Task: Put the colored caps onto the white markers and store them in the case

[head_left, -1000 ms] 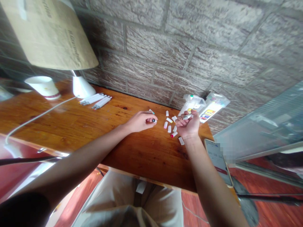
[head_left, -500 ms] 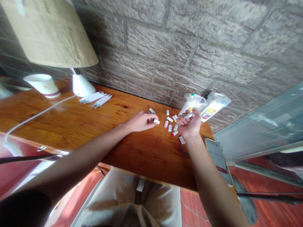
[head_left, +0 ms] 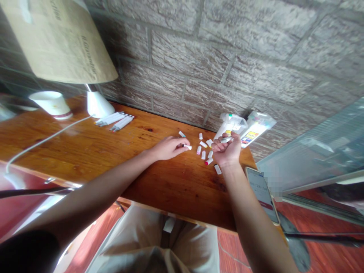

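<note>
My left hand (head_left: 170, 148) rests low over the wooden table, thumb and fingers closed on a small white marker cap (head_left: 187, 147) with a dark end. My right hand (head_left: 227, 148) is turned palm up with its fingers curled around a white marker (head_left: 226, 140); part of the marker is hidden by the fingers. Between the hands lie several loose white marker caps (head_left: 203, 155), some with coloured ends, among them a cap with a red end (head_left: 209, 162). A cap with a teal end (head_left: 182, 134) lies just behind my left fingertips.
Two clear plastic cases (head_left: 257, 129) stand behind my right hand, near the brick wall. Several capless markers (head_left: 122, 123) lie by the white lamp base (head_left: 98, 104). A paper cup (head_left: 52, 104) stands at the left. A phone (head_left: 263, 195) lies along the right edge.
My left hand still holds the cap, which has turned slightly so that less of its dark end shows. My right hand has barely moved.
</note>
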### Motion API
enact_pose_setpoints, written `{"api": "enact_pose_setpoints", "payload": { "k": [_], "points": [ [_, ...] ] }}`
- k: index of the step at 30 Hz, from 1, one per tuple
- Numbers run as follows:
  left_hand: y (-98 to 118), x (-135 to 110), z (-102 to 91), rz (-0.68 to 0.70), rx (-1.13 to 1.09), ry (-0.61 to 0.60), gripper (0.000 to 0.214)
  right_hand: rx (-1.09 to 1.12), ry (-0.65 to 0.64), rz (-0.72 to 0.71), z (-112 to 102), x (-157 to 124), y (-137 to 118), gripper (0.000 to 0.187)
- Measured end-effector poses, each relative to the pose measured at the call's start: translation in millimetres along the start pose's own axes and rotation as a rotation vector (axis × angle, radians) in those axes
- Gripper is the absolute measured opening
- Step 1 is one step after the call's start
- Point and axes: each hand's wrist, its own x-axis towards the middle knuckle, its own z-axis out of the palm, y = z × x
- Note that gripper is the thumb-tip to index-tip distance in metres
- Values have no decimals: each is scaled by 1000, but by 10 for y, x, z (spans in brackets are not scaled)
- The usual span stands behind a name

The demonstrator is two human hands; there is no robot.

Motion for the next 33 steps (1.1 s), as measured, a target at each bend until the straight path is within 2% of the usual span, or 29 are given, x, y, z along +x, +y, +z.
{"api": "enact_pose_setpoints", "payload": {
  "k": [4,12,17,22,28,31,33],
  "points": [
    [-35,2,25,-10,44,24,39,-1,-13,-19,-5,4,-6,33],
    [-58,-2,30,21,33,-22,28,10,-4,-18,5,-10,-14,34],
    [-41,-3,6,14,53,-46,24,36,-35,-66,-37,8,-164,34],
    [-43,-11,14,13,55,-34,22,9,34,-142,-110,70,-261,34],
    [-73,-17,52,-33,66,-15,40,-80,28,-138,-54,73,-94,35],
    [-52,-10,34,-7,53,-22,30,-189,14,-196,-6,46,19,34],
    [-26,-8,10,16,32,-17,23,-282,-8,-297,1,33,87,35]
  ]
}}
